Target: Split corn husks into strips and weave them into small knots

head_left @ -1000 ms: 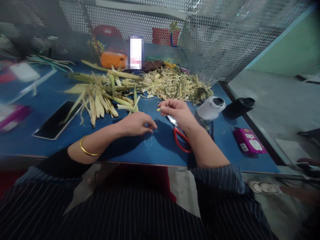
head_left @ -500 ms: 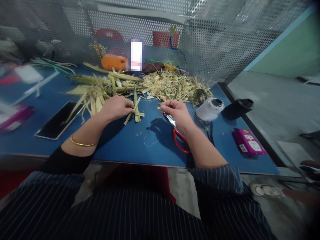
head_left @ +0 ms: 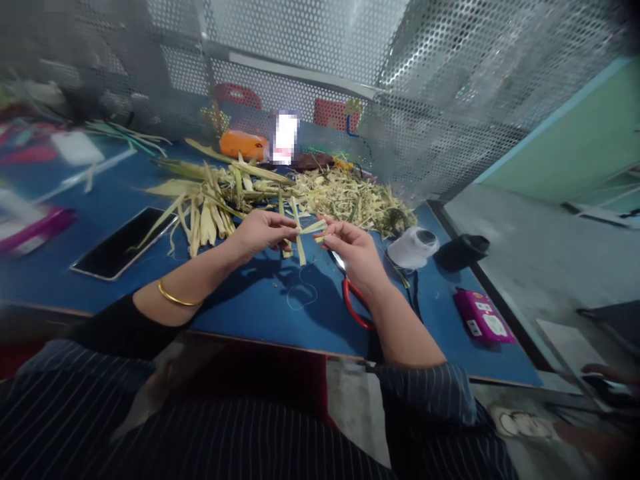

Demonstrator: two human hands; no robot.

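Observation:
Crossed strips of pale dried husk (head_left: 301, 248) are pinched between the thumb and fingers of my left hand (head_left: 263, 235). My right hand (head_left: 353, 252) is closed at the fingertips on the right end of a husk strip (head_left: 314, 229), close beside the left fingers. Below the right hand lies a pair of scissors with red handles (head_left: 351, 303), partly hidden by the wrist. A loose loop of thin thread (head_left: 303, 305) rests on the blue table under the hands.
Behind the hands lie long husk leaves (head_left: 205, 217) and a heap of shredded husk (head_left: 350, 193). A white thread cone (head_left: 413, 248), a black cone (head_left: 463, 252) and a purple pack (head_left: 484, 317) stand right. A dark phone (head_left: 125, 243) lies left. A perforated metal screen (head_left: 310, 40) rises behind.
My right hand has come closer to the left and now pinches a husk strip's end. The left hand has shifted right with the crossed strips. The camera view has tilted.

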